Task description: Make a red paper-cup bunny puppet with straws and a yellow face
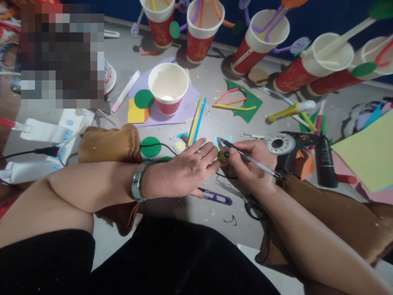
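Pen (258, 162) sits pinched in the fingers of the right hand (256, 176), its tip at a small pale-blue scrap (227, 138) on the desk (250, 231). Left hand (181, 174) lies loosely curled alongside; whether its fingers grip anything cannot be told. For a clean line, pin the scrap flat, brace the writing hand and use short, light strokes. Purple snips (216, 197) lie by the left thumb and scissors (254, 211) beside the right wrist; avoid both. Cable (153, 144) runs toward the left hand; paper cup (168, 84) stands beyond.
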`<state>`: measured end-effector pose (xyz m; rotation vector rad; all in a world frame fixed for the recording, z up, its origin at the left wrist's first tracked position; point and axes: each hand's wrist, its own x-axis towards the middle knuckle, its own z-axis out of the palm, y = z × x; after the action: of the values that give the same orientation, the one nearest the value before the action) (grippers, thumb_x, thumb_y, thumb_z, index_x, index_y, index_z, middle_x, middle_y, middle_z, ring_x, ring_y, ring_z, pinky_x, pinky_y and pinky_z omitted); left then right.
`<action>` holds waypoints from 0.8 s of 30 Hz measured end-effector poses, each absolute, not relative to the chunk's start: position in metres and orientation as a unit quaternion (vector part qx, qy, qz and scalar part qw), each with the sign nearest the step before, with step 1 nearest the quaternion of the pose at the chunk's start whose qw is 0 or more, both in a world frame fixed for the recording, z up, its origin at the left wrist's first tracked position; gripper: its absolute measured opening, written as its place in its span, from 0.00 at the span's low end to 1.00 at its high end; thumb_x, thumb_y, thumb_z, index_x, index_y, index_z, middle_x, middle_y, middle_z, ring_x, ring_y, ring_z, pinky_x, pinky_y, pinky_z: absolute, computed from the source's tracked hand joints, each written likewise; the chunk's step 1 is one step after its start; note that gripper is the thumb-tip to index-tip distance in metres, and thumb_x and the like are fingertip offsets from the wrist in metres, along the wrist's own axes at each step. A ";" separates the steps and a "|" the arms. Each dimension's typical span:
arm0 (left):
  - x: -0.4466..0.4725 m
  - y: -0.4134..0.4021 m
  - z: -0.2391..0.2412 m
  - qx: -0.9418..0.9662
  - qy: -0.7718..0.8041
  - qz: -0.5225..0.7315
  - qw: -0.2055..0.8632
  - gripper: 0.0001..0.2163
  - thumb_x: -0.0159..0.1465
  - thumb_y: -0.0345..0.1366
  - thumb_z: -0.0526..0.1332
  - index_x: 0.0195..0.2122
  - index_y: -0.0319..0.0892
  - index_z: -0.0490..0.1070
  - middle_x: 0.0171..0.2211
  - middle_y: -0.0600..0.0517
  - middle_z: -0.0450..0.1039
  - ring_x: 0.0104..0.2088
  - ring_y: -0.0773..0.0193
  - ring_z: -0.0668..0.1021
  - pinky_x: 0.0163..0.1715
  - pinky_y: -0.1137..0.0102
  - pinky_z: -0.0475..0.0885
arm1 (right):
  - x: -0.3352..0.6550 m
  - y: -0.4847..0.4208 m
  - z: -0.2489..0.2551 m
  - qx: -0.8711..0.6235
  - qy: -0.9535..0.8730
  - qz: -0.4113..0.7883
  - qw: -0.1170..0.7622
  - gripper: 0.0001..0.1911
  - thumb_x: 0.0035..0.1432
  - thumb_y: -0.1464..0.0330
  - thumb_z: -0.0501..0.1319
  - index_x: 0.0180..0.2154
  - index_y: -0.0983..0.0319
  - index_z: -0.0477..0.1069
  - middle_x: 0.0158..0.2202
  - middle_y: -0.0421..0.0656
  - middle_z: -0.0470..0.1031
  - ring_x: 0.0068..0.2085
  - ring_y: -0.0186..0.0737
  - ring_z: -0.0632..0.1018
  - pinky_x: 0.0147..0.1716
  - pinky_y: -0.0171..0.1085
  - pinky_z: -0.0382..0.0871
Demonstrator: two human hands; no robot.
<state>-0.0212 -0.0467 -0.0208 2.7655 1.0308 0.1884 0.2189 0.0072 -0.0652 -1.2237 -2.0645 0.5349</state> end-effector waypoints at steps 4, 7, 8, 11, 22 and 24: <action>-0.022 -0.046 -0.019 0.932 0.346 0.058 0.095 0.43 0.61 0.57 0.81 0.67 0.30 0.74 0.67 0.26 0.75 0.70 0.34 0.77 0.76 0.38 0.68 | 0.219 0.007 -0.066 -0.459 -0.793 0.199 0.347 0.07 0.71 0.59 0.67 0.42 0.55 0.78 0.33 0.42 0.86 0.30 0.44 0.86 0.31 0.40 0.80; -0.021 -0.045 -0.019 0.932 0.344 0.056 0.095 0.45 0.60 0.58 0.81 0.68 0.29 0.73 0.67 0.26 0.75 0.71 0.33 0.77 0.76 0.38 0.68 | 0.219 0.007 -0.066 -0.466 -0.793 0.206 0.334 0.08 0.72 0.57 0.67 0.42 0.55 0.78 0.33 0.43 0.86 0.31 0.45 0.86 0.32 0.42 0.81; -0.021 -0.045 -0.020 0.933 0.344 0.056 0.094 0.45 0.60 0.58 0.81 0.68 0.29 0.73 0.67 0.26 0.75 0.70 0.33 0.77 0.77 0.38 0.68 | 0.219 0.007 -0.066 -0.470 -0.792 0.210 0.327 0.09 0.72 0.57 0.67 0.43 0.54 0.78 0.33 0.43 0.86 0.31 0.46 0.86 0.33 0.42 0.81; -0.021 -0.046 -0.021 0.932 0.344 0.061 0.096 0.45 0.60 0.58 0.81 0.67 0.29 0.73 0.67 0.26 0.75 0.70 0.33 0.77 0.77 0.37 0.68 | 0.220 0.007 -0.065 -0.476 -0.790 0.218 0.319 0.10 0.72 0.55 0.66 0.43 0.54 0.77 0.33 0.43 0.85 0.31 0.46 0.86 0.33 0.42 0.81; -0.021 -0.046 -0.019 0.927 0.352 0.065 0.114 0.38 0.62 0.54 0.81 0.66 0.34 0.75 0.67 0.29 0.76 0.71 0.35 0.77 0.77 0.36 0.67 | 0.218 0.008 -0.061 -0.489 -0.791 0.210 0.303 0.11 0.70 0.55 0.65 0.41 0.54 0.77 0.32 0.44 0.85 0.31 0.46 0.86 0.32 0.43 0.81; -0.021 -0.045 -0.018 0.927 0.351 0.062 0.117 0.39 0.62 0.53 0.81 0.66 0.34 0.75 0.67 0.29 0.76 0.71 0.35 0.77 0.77 0.36 0.67 | 0.218 0.008 -0.060 -0.487 -0.792 0.204 0.305 0.11 0.70 0.55 0.66 0.41 0.54 0.77 0.32 0.44 0.85 0.31 0.46 0.86 0.32 0.42 0.81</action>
<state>-0.0214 -0.0451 -0.0178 2.7130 1.0278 0.1823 0.2182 0.0078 -0.0605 -1.2908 -2.0982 0.5389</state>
